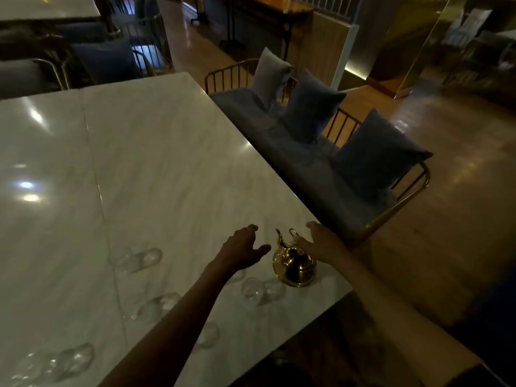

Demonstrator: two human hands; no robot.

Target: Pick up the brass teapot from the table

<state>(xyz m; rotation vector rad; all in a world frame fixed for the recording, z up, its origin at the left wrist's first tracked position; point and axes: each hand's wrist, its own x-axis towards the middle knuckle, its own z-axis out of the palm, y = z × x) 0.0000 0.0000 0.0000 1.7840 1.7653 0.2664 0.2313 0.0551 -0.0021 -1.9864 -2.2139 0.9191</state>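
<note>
Hands flank a brass teapot (294, 265) — left hand (241, 251) spread empty, right hand (321, 243) at its handle, grip unclear.

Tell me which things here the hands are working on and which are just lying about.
In hand:
- gold teapot, standing near the table's corner
- left hand, open, just left of the pot
- right hand, open, beside the pot's handle; contact unclear

Lying about:
- clear glasses scattered on the marble table
- bench with blue cushions
</note>
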